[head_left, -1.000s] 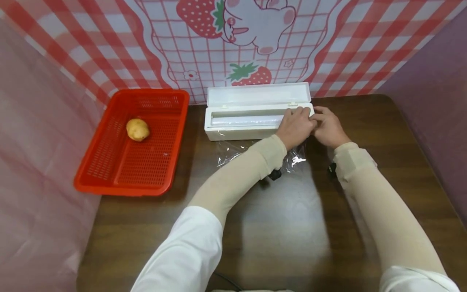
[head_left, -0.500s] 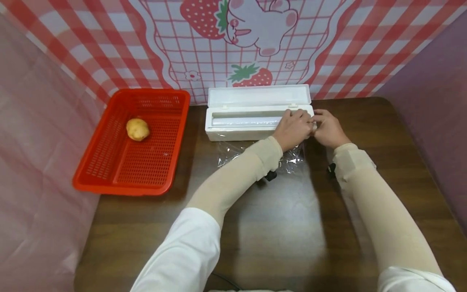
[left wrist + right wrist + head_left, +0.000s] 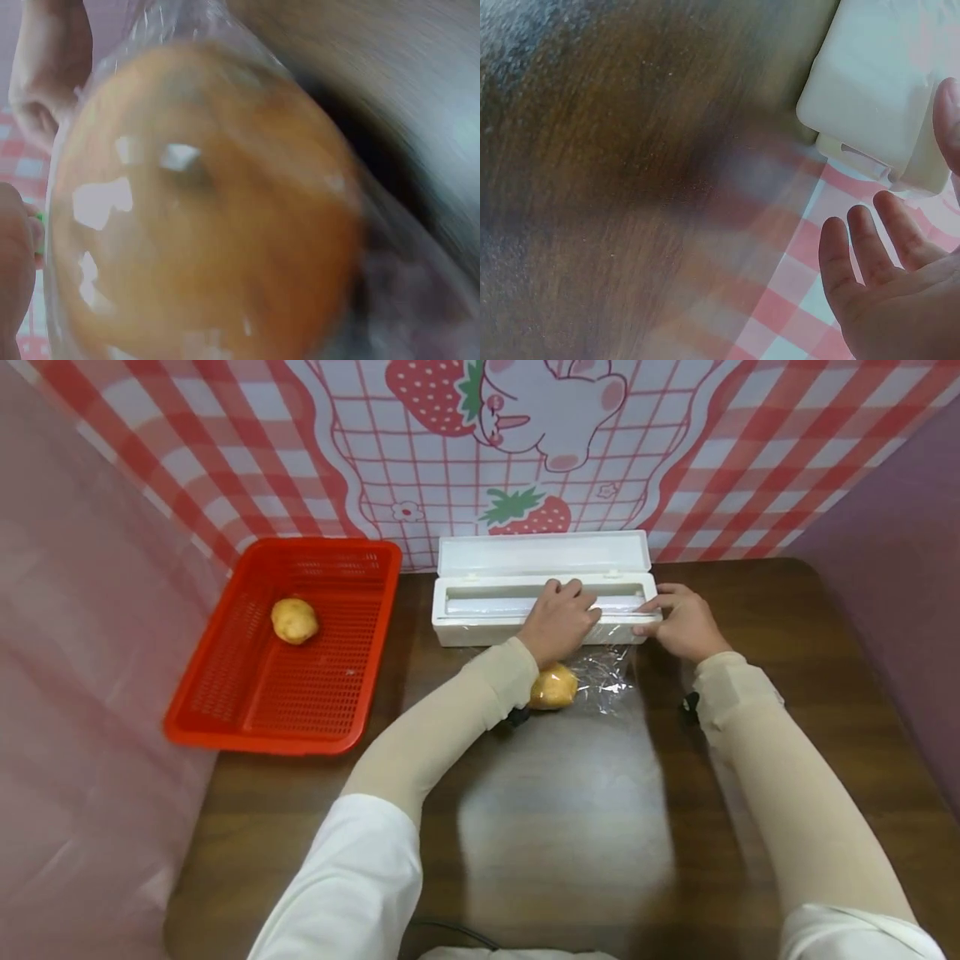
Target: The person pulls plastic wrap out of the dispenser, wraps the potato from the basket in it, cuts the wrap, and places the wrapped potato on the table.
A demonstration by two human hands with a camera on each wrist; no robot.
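A white cling film dispenser [image 3: 480, 633] stands at the back of the table, its lid raised and a film roll [image 3: 487, 607] inside. My left hand [image 3: 561, 620] is at the middle of its front edge, fingers bent over the edge; what lies under the fingertips is hidden. My right hand [image 3: 684, 622] holds the dispenser's right end, thumb on the front and index finger on top, other fingers spread in the right wrist view. In front of the box, beside my left wrist, lies a yellow-orange, potato-like thing [image 3: 553, 687] covered by clear cling film [image 3: 606, 681].
At the left is a red plastic basket [image 3: 258, 745] with one potato [image 3: 294, 621] in it. A checked cloth wall [image 3: 738, 460] rises right behind the dispenser. The brown wooden table [image 3: 570, 852] extends in front.
My left hand has moved left along the dispenser's front edge, away from my right hand, uncovering the wrapped potato-like thing. My right hand stays at the right end, its thumb now on the front.
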